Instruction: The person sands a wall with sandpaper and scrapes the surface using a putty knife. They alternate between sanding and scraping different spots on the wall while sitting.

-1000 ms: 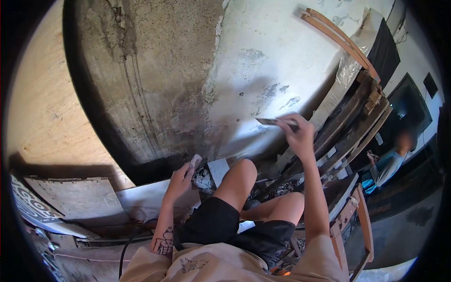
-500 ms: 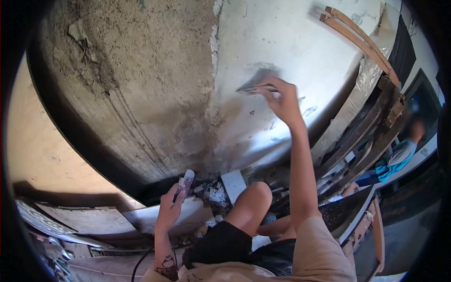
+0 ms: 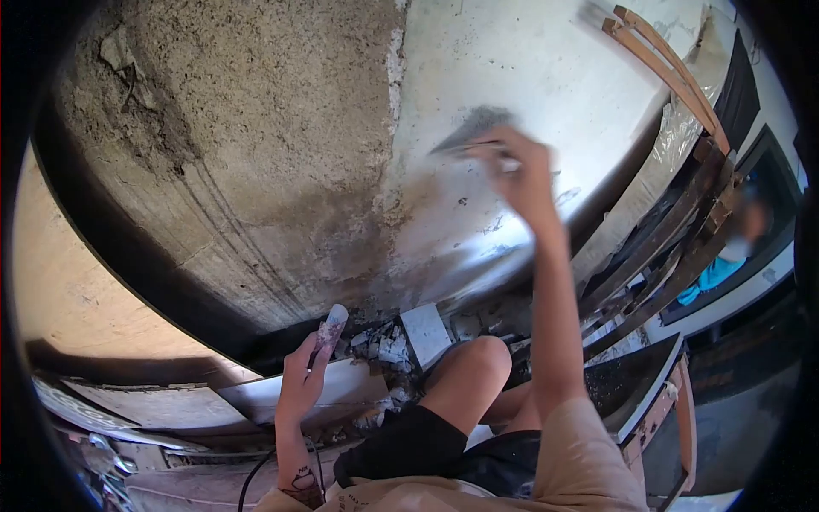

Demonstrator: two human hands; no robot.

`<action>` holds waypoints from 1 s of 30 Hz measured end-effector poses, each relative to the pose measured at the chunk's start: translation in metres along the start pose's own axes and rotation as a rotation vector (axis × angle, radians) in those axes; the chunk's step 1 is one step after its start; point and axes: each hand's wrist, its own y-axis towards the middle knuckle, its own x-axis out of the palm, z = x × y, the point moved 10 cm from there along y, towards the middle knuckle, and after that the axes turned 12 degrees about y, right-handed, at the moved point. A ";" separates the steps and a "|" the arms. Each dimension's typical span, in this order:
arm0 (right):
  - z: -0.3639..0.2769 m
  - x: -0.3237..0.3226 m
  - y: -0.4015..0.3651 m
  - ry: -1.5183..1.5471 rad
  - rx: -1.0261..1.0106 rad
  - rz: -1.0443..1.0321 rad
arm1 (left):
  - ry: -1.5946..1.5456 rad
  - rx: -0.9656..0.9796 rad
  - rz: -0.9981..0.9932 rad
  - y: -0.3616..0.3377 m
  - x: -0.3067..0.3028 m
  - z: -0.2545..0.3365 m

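My right hand (image 3: 520, 166) is closed round a dark flat tool, blurred by motion, its pointed edge close to the white wall (image 3: 589, 94). Beside that edge, a grey patch (image 3: 486, 118) marks the white surface. Lower left, my left hand (image 3: 300, 375) is wrapped round a narrow scraper (image 3: 331, 328) with a pale rounded end pointing up, its surface dusty. A rough bare concrete section (image 3: 281, 111) meets the white one along a ragged vertical edge.
Rubble (image 3: 392, 346) and a white board piece (image 3: 425, 334) lie at the wall's foot. Timber pieces (image 3: 674, 247) lean at the right, near a black tray (image 3: 636, 384). Wooden panels (image 3: 153, 401) stand lower left. Another person (image 3: 734, 247) is at the far right.
My right hand has moved slightly right with its tool. The view has shifted a little. My left hand still holds the scraper. The other person has shifted and shows less of the body.
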 end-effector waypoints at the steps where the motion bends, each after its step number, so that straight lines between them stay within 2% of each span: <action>1: -0.002 0.015 0.000 0.016 0.120 -0.095 | -0.008 -0.014 -0.012 0.000 0.000 0.003; 2: -0.004 0.010 0.000 0.014 0.116 -0.089 | -0.019 -0.022 -0.013 0.003 -0.001 0.006; 4: -0.007 -0.021 0.002 0.105 0.080 0.065 | -0.002 0.003 0.010 0.001 -0.005 0.005; 6: 0.003 -0.055 -0.003 0.211 0.235 0.221 | 0.015 0.024 0.037 0.002 -0.009 0.007; 8: 0.005 -0.010 0.000 0.197 0.072 0.055 | -0.007 0.061 0.092 -0.001 -0.016 0.012; 9: -0.001 0.013 -0.003 0.071 0.060 -0.005 | 0.000 0.063 0.082 -0.003 -0.017 0.014; 10: -0.004 0.016 -0.003 0.091 0.157 -0.094 | 0.024 0.030 0.053 -0.002 -0.015 0.013; 12: -0.006 -0.010 -0.003 0.088 0.071 0.039 | 0.043 0.005 0.035 0.000 -0.014 0.013; 15: -0.010 -0.053 -0.004 0.174 0.125 0.263 | 0.000 0.007 0.058 0.000 -0.014 0.013; 16: -0.008 -0.041 -0.004 0.176 0.125 0.261 | 0.014 0.015 0.062 0.000 -0.013 0.013; 18: -0.004 0.024 -0.007 -0.007 0.157 -0.065 | 0.046 0.027 0.044 -0.003 -0.011 0.013; 19: -0.007 0.020 -0.008 -0.019 0.184 -0.124 | 0.023 0.044 0.044 -0.001 -0.008 0.015; 20: -0.008 0.011 -0.004 -0.021 0.175 -0.114 | -0.005 0.062 0.052 0.003 -0.008 0.018; 22: -0.020 -0.026 -0.004 0.062 0.034 0.108 | -0.003 0.052 0.046 0.002 -0.010 0.019; 24: -0.015 -0.051 -0.005 0.143 0.118 0.238 | -0.010 0.014 0.036 -0.001 -0.010 0.015; 26: -0.008 -0.008 -0.006 -0.025 -0.027 0.047 | 0.009 0.031 0.051 0.000 -0.008 0.018; 27: 0.006 0.002 -0.013 -0.088 0.113 0.030 | 0.026 0.053 0.068 0.000 -0.009 0.022; 30: 0.005 -0.024 -0.017 -0.052 0.107 0.036 | 0.033 0.041 0.015 0.001 -0.005 0.032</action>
